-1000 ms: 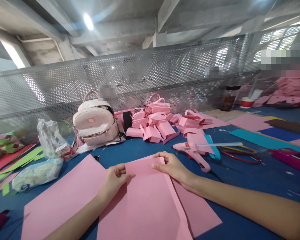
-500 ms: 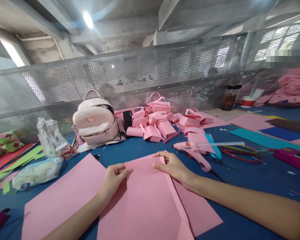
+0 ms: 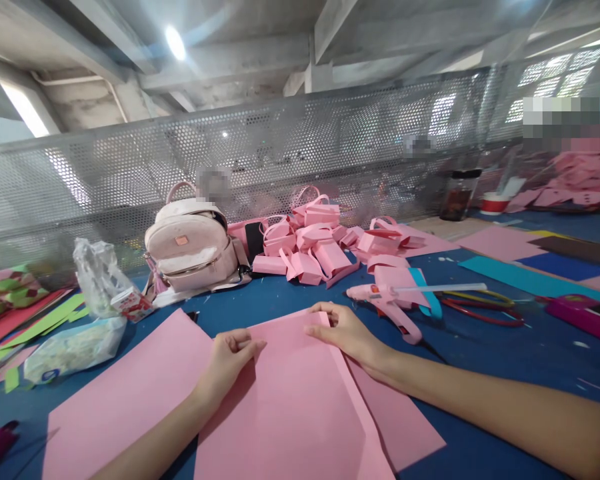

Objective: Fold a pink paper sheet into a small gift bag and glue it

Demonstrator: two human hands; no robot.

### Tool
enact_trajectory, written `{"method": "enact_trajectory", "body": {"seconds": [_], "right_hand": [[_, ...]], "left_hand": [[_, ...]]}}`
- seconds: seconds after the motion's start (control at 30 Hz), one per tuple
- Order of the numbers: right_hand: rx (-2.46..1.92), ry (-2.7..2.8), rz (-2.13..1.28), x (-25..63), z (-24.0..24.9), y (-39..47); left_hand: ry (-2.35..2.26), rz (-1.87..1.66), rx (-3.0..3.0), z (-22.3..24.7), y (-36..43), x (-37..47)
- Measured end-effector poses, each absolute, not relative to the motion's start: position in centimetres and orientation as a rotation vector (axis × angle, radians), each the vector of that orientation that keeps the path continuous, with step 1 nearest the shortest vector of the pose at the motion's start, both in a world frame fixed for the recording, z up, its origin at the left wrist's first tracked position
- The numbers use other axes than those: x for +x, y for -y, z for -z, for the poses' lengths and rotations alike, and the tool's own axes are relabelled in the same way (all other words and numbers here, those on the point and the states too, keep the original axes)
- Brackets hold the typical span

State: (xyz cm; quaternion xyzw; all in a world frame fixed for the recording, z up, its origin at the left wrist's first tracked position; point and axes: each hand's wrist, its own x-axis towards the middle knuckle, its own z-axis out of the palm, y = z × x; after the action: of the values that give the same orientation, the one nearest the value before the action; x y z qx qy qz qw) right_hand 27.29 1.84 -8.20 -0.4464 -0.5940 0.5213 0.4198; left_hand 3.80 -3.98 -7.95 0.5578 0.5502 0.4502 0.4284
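A large pink sheet of paper (image 3: 295, 393), with a narrow fold along its right edge, lies in front of me. My left hand (image 3: 235, 353) pinches its top left edge between thumb and fingers. At the top right corner, my right hand (image 3: 340, 330) grips the folded strip, thumb on top and fingers behind. Another pink sheet (image 3: 135, 393) lies to the left, partly under my left forearm. Beneath the held paper, a further pink sheet (image 3: 405, 427) shows on the right. Beyond my right hand lies a pink glue gun (image 3: 387, 300) with a clear glue stick in its back.
Small pink paper bags (image 3: 310, 240) are heaped at the back, beside a pale backpack (image 3: 190, 240). Scissors (image 3: 480, 307) lie right of the glue gun. A clear plastic bag (image 3: 100, 280) stands left. A perforated metal screen (image 3: 280, 147) closes the table's far side.
The lower part of the folded right edge has shifted slightly to the right. Both hands keep their hold at the top of the sheet.
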Motion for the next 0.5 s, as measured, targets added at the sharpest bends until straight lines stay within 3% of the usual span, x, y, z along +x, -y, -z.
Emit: {"method": "enact_trajectory", "body": {"seconds": [0.5], "right_hand": [[-1.108,1.469,-1.342,27.24,8.18,-1.88]], "left_hand": [[-1.330,-1.084,1.388,7.57,4.00,3.92]]}}
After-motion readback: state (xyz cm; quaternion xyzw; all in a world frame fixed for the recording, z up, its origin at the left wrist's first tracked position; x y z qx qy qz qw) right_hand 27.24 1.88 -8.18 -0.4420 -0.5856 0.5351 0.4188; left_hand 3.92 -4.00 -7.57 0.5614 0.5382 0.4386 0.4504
